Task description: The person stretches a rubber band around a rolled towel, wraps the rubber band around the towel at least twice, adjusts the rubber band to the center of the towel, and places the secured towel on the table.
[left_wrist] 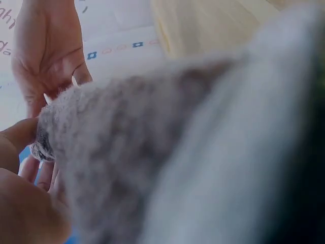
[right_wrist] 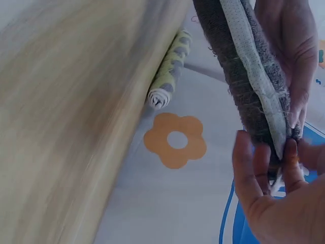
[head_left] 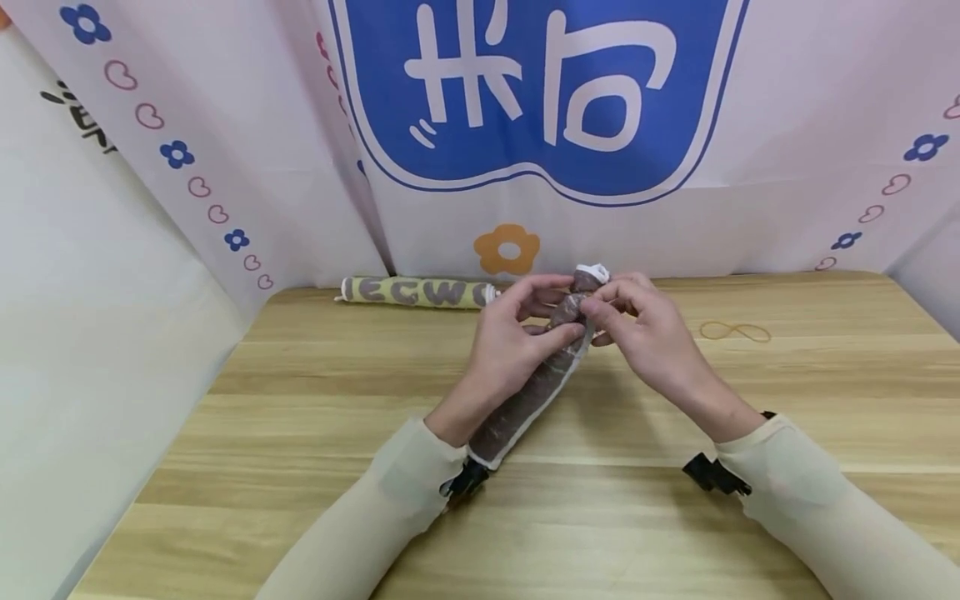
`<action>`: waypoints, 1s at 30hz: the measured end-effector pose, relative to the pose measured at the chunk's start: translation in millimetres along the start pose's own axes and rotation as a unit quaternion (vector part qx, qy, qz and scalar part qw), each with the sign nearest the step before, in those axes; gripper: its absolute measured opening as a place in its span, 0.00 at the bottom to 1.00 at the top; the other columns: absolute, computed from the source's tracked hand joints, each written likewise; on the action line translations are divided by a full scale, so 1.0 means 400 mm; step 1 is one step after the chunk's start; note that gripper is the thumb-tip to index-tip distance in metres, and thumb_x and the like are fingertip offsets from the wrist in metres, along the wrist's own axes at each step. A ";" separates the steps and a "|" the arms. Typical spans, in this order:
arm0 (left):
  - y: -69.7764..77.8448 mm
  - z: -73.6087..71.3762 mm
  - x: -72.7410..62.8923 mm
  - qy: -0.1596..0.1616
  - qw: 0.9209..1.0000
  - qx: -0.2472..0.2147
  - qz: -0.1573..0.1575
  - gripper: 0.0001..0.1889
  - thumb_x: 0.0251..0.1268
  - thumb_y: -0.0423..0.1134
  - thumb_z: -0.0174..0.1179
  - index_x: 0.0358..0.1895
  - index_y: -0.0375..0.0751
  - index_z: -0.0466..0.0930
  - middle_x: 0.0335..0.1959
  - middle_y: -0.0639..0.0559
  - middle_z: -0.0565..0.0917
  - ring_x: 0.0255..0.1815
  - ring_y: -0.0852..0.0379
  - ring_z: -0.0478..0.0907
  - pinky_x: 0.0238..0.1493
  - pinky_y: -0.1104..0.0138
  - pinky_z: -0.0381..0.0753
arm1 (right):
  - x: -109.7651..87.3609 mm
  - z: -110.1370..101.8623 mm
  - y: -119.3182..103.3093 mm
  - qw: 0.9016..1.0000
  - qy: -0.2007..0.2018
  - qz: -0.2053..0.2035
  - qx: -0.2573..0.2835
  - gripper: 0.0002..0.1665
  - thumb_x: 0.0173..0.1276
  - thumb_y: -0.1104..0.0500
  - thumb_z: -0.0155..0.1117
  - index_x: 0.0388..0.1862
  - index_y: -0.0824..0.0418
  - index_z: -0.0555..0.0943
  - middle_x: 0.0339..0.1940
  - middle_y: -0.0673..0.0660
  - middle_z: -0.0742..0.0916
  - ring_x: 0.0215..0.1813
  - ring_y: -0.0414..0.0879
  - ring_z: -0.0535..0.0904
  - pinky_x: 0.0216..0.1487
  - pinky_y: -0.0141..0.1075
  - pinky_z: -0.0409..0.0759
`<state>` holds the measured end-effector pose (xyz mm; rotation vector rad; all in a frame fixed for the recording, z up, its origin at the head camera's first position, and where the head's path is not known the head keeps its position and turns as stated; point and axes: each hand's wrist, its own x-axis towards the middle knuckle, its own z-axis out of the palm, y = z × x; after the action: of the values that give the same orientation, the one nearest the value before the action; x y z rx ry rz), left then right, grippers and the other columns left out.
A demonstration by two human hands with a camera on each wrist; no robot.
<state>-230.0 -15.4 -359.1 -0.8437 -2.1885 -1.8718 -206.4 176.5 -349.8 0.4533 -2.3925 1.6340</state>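
Note:
A brown towel (head_left: 525, 408) with a white edge is rolled into a long tube and held up at a slant over the table. Close to its far end, the roll narrows to a neck below a whitish tip. My left hand (head_left: 517, 333) grips the roll just below that neck, thumb on the near side. At the neck itself, my right hand (head_left: 652, 333) pinches with thumb and fingers. The right wrist view shows the white border running down the roll (right_wrist: 254, 76) to the right hand's fingertips (right_wrist: 290, 147). In the left wrist view the towel (left_wrist: 122, 152) is blurred and close.
Behind the left hand, a yellow rolled towel (head_left: 420, 292) with grey letters lies along the table's back edge. A yellowish rubber band (head_left: 735, 332), twisted into a figure eight, lies right of the right hand on the wooden table (head_left: 600, 533). A printed curtain (head_left: 637, 233) hangs behind.

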 end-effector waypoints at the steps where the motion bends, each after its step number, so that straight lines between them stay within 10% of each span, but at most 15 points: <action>1: -0.001 -0.003 0.000 -0.007 1.000 -0.001 -0.005 0.27 0.61 0.26 0.77 0.64 0.34 0.81 0.50 0.42 0.87 0.47 0.53 0.86 0.49 0.60 0.89 | 0.000 0.000 0.000 1.000 -0.003 0.006 -0.016 0.14 0.80 0.58 0.67 0.43 0.70 0.82 0.53 0.61 0.78 0.46 0.51 0.82 0.43 0.37 0.88; 9: -0.013 -0.054 0.012 -0.086 0.988 -0.091 -0.085 0.19 0.71 0.22 0.61 0.63 0.30 0.79 0.59 0.40 0.86 0.57 0.48 0.84 0.59 0.58 0.84 | 0.000 0.001 0.018 0.997 -0.011 0.022 -0.071 0.12 0.73 0.61 0.74 0.43 0.65 0.79 0.52 0.61 0.79 0.49 0.55 0.82 0.43 0.37 0.83; 22: -0.016 -0.070 0.029 -0.084 0.977 -0.133 -0.146 0.17 0.75 0.34 0.66 0.62 0.30 0.82 0.48 0.40 0.87 0.42 0.51 0.86 0.43 0.51 0.90 | 0.008 -0.023 0.027 0.987 -0.120 -0.109 0.013 0.11 0.69 0.78 0.64 0.38 0.64 0.80 0.52 0.60 0.81 0.48 0.52 0.78 0.40 0.37 0.88; 30: -0.016 -0.070 0.026 -0.071 0.981 -0.105 -0.146 0.10 0.70 0.35 0.70 0.49 0.33 0.87 0.44 0.46 0.87 0.42 0.55 0.83 0.44 0.58 0.89 | 0.007 -0.016 0.028 0.984 -0.133 -0.117 0.008 0.13 0.70 0.79 0.64 0.36 0.63 0.83 0.50 0.59 0.82 0.46 0.51 0.82 0.42 0.38 0.89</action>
<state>-248.6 -38.9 -353.8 -0.7424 -2.3353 -2.2799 -213.3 185.7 -356.2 0.9722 -2.3946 1.5722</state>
